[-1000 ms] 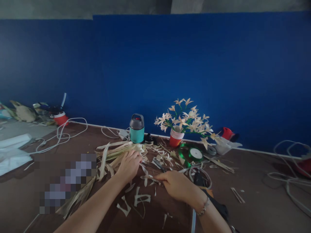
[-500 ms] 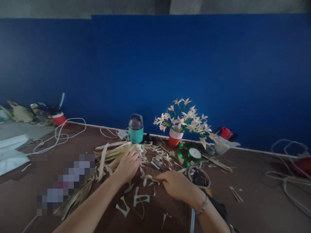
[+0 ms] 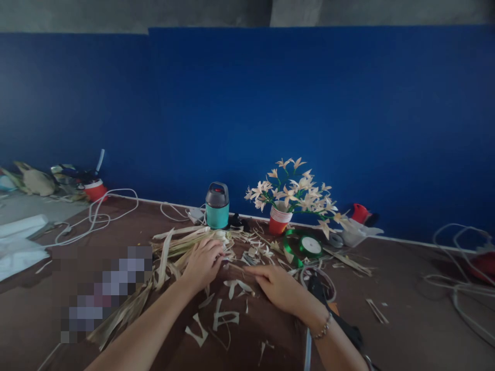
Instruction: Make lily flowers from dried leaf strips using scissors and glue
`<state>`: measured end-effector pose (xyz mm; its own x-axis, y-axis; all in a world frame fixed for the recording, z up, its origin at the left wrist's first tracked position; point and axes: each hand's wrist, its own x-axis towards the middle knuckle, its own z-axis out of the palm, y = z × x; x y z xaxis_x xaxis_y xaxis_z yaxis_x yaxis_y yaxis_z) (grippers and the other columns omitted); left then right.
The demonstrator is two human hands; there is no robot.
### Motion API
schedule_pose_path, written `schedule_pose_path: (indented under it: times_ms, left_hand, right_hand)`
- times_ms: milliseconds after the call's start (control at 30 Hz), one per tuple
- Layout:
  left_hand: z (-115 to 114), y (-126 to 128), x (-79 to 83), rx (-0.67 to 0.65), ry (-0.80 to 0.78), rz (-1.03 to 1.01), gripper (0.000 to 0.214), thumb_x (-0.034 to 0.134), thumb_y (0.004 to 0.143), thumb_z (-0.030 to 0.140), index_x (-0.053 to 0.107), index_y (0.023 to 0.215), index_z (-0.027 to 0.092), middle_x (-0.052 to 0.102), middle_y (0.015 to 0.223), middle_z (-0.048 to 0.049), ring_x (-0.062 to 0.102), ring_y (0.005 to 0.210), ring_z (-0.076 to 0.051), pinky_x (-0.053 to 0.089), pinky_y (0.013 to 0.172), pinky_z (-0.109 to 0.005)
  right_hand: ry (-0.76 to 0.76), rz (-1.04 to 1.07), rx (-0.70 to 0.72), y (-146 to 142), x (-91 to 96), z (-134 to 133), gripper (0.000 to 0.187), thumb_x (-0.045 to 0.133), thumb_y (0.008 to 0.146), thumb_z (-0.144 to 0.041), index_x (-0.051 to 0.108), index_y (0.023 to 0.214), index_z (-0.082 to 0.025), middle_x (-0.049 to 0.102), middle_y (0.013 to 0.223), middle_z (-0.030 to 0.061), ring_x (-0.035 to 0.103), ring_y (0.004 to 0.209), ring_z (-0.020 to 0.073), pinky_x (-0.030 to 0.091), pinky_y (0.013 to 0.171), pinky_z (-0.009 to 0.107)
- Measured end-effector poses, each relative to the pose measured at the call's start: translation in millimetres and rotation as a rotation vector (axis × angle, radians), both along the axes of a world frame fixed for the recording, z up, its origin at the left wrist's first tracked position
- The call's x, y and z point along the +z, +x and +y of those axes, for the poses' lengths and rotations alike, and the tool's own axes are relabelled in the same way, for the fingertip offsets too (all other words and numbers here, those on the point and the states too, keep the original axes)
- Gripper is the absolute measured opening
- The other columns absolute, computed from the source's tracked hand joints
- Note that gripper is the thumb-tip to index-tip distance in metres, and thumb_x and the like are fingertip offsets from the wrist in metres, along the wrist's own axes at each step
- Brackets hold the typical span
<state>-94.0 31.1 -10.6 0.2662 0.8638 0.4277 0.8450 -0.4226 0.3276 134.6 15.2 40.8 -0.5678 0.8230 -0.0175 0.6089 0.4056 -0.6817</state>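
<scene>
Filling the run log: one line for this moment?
left hand: on dried leaves | right hand: touching thin strip | table: leaf scraps

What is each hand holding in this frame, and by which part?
Left hand rests on the dried leaf pile. Right hand seems to pinch a thin strip by its end; grip unclear.

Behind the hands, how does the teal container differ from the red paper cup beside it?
The teal container is closed by a dark grey lid with a handle; the red cup is open and holds pale flowers on green stems. The container looks taller and wider; the cup is smaller and narrows toward its base. The container's body is plain teal; the cup has white bands. Both stand upright on the brown table near the blue wall.
</scene>
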Motion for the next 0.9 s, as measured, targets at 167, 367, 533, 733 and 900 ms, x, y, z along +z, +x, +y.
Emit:
schedule_pose_path:
  times_ms: [167,367,533,733,900]
  left_hand:
    - [0,5,3.2,-0.017,-0.065,-0.278,0.014,0.049,0.081,0.021,0.063,0.082,0.019,0.066,0.092,-0.0063,0.055,0.094,-0.024,0.040,0.085,-0.038]
    - [-12,29,13.7,-0.093,-0.490,-0.804,0.013,0.058,0.075,0.030,0.064,0.079,0.019,0.067,0.078,-0.0027,0.060,0.075,-0.020,0.046,0.069,-0.029]
    - [-19,38,15.3,-0.190,-0.622,-0.962,0.021,0.062,0.073,0.033,0.064,0.087,0.017,0.066,0.080,-0.0035,0.059,0.073,-0.017,0.044,0.066,-0.027]
    - [-20,37,12.0,-0.121,-0.633,-0.910,0.017,0.062,0.071,0.033,0.063,0.074,0.015,0.057,0.062,0.0016,0.048,0.055,-0.012,0.035,0.053,-0.022]
    - [-22,40,12.1,-0.082,-0.599,-0.960,0.018,0.061,0.071,0.033,0.061,0.069,0.016,0.055,0.060,0.0024,0.046,0.054,-0.011,0.034,0.053,-0.022]
  right_hand:
    - [0.029,0.150,-0.177,-7,-14.0,10,0.026,0.051,0.079,-0.025,0.070,0.094,-0.016,0.072,0.083,0.0055,0.063,0.076,0.0207,0.046,0.068,0.027]
    - [-0.064,0.377,-0.278,-23,-21.7,8,0.021,0.055,0.077,-0.030,0.067,0.079,-0.013,0.060,0.062,-0.0008,0.049,0.057,0.0126,0.036,0.053,0.022]
    - [-0.110,0.492,-0.333,-26,-24.7,7,0.022,0.056,0.074,-0.033,0.059,0.063,-0.015,0.050,0.054,-0.0032,0.044,0.053,0.0112,0.034,0.051,0.022]
    - [-0.181,0.556,-0.341,-25,-25.2,10,0.021,0.058,0.069,-0.035,0.057,0.063,-0.015,0.048,0.053,-0.0043,0.042,0.051,0.0104,0.034,0.051,0.022]
    - [-0.143,0.514,-0.358,-25,-26.6,9,0.018,0.057,0.069,-0.032,0.057,0.063,-0.015,0.045,0.052,-0.0047,0.038,0.050,0.0095,0.032,0.049,0.021]
